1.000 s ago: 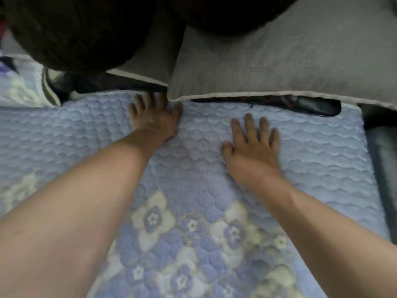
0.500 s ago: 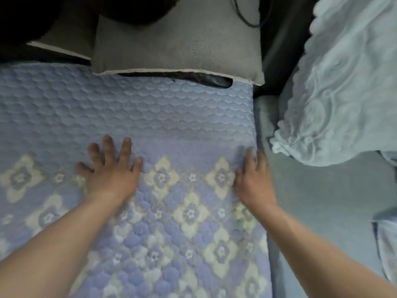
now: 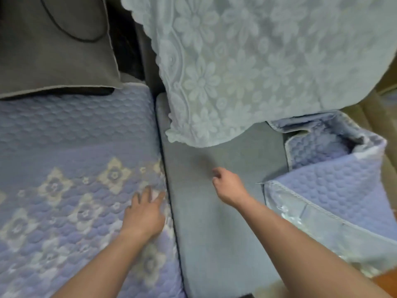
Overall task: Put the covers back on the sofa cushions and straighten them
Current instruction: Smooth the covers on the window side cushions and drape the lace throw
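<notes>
Soft, even indoor light, fairly dim; no glare. Whole frame slightly soft, motion blur on the right hand (image 3: 228, 186). Wide-angle bending at edges. Faint shadows.

The right hand (image 3: 228, 186) has left the quilted cover (image 3: 75, 147) for the bare cushion (image 3: 214, 233).

Pale lace throw (image 3: 247, 67) draped over sofa arm; wooden floor (image 3: 384, 280) lower right.

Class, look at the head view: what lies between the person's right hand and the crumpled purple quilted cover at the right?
Only bare grey seat cushion lies between the right hand and the crumpled quilted cover; the head view shows nothing on that stretch.
</notes>
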`<state>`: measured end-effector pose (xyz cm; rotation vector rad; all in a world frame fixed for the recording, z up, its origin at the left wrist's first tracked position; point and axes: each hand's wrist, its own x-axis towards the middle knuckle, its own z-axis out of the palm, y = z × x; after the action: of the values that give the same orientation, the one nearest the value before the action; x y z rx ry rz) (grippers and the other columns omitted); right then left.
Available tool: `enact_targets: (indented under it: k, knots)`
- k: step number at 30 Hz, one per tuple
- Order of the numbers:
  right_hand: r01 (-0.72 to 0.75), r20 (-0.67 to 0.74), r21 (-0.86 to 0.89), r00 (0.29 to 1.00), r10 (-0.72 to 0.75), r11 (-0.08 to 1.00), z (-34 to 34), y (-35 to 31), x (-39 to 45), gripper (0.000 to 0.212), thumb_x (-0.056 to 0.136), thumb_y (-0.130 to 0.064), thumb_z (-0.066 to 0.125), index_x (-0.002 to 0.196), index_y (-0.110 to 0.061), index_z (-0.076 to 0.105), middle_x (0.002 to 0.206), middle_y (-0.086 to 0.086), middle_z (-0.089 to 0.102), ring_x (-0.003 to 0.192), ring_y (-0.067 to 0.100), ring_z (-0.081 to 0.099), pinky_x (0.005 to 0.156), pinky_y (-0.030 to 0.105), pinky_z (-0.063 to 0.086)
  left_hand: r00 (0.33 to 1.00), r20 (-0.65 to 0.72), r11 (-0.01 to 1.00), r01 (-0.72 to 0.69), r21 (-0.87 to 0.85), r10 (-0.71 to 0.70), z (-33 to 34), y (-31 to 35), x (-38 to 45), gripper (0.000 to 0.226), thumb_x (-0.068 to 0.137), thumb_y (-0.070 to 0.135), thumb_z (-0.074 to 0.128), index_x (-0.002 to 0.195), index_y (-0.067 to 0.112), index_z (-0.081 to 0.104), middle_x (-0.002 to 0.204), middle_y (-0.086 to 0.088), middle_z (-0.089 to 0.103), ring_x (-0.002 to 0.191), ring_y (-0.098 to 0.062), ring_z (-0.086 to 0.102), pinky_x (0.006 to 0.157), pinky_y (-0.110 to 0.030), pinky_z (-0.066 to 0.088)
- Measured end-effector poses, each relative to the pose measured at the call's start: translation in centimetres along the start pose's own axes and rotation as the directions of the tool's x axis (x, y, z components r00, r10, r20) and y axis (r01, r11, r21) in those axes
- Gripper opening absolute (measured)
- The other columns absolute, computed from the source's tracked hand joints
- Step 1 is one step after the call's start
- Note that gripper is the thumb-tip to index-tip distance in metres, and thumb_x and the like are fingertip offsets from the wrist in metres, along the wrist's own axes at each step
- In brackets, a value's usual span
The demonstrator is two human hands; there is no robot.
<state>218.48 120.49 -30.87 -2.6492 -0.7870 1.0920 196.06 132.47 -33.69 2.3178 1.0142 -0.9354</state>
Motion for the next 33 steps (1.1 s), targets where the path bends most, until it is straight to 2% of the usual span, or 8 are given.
enact_targets:
  k: [7,13,16,21,23,25,28,33]
  knots:
    - [-0.032,-0.275,-0.108,0.961,0.001,0.994,-10.7,22.6,-1.1,0.05,0.086,-0.011,0.055,0.136,-0.013,0.051,0.14,0.012,0.044,0.121,0.037,0.047,0.096,0.044,0.044,0.987,0.157,0.999,0.041,0.0,-0.04,4.3,17.1,3.3,0.075,0.094,0.055,0.044,0.158,0.04,0.009,0.167,-0.012,-0.008,0.152,-0.042,0.0,0.124,-0.043,0.014]
    - [-0.194,0.077,-0.137,0.975,0.206,0.971,-14.6,34.8,-1.0,0.07,0.093,-0.026,0.052,0.156,-0.022,0.023,0.165,0.005,0.005,0.142,0.034,0.03,0.112,0.039,0.034,0.966,0.235,0.995,0.103,0.017,-0.104,-1.2,19.9,4.8,0.045,0.1,0.037,0.042,0.142,0.023,0.05,0.151,-0.013,0.046,0.14,-0.028,0.04,0.109,-0.031,0.039]
    - [-0.253,0.097,-0.072,0.961,0.259,0.965,-14.9,32.8,1.3,0.061,0.092,-0.029,0.051,0.15,-0.023,0.033,0.161,0.012,0.017,0.138,0.037,0.037,0.109,0.038,0.035,0.968,0.118,0.95,0.243,-0.198,-0.223,-4.0,21.1,4.4,0.052,0.098,0.038,0.051,0.145,0.017,0.047,0.147,-0.012,0.051,0.132,-0.029,0.051,0.103,-0.029,0.043]
    - [-0.138,-0.007,0.269,0.989,0.145,0.953,-19.0,25.4,6.1,0.057,0.094,-0.027,0.054,0.147,-0.014,0.039,0.144,0.014,0.046,0.129,0.033,0.049,0.103,0.039,0.041,0.877,0.005,0.379,0.213,-0.901,-0.48,-10.0,24.3,5.7,0.071,0.092,0.032,0.068,0.151,0.012,0.034,0.137,-0.013,0.053,0.118,-0.033,0.056,0.1,-0.044,0.049]
    - [-0.103,-0.022,0.622,0.989,0.15,0.776,-21.6,22.0,8.3,0.05,0.094,-0.023,0.058,0.141,-0.014,0.044,0.126,0.01,0.06,0.11,0.029,0.06,0.095,0.042,0.048,0.841,-0.12,0.26,0.025,-0.965,-0.527,-13.4,23.9,7.3,0.056,0.089,0.015,0.068,0.14,0.011,0.045,0.129,-0.013,0.058,0.117,-0.033,0.058,0.103,-0.049,0.047]
    - [-0.135,0.076,0.931,0.98,0.182,0.34,-24.2,19.1,10.5,0.021,0.098,-0.017,0.055,0.119,-0.016,0.052,0.098,0.007,0.061,0.085,0.024,0.06,0.08,0.042,0.054,0.791,-0.188,0.246,-0.049,-0.968,-0.583,-15.6,22.6,8.8,0.061,0.082,0.008,0.068,0.139,0.008,0.047,0.13,-0.011,0.059,0.12,-0.031,0.058,0.104,-0.048,0.047]
    - [-0.162,0.208,0.963,0.955,0.211,-0.214,-26.3,17.9,14.6,0.007,0.1,-0.017,0.053,0.104,-0.015,0.058,0.104,0.014,0.061,0.085,0.027,0.058,0.058,0.037,0.058,0.812,-0.145,0.321,0.055,-0.945,-0.565,-16.0,20.4,11.5,0.048,0.089,0.017,0.068,0.133,0.002,0.056,0.125,-0.013,0.063,0.116,-0.034,0.061,0.1,-0.043,0.051]
    - [-0.191,0.209,0.978,0.896,0.393,-0.084,-24.5,18.5,19.1,0.024,0.104,-0.005,0.039,0.086,-0.011,0.054,0.073,0.006,0.05,0.063,0.014,0.05,0.034,0.021,0.048,0.824,-0.123,0.485,0.199,-0.852,-0.553,-16.3,17.8,14.1,0.025,0.094,0.02,0.058,0.094,-0.002,0.07,0.098,-0.02,0.072,0.094,-0.036,0.068,0.085,-0.042,0.058]
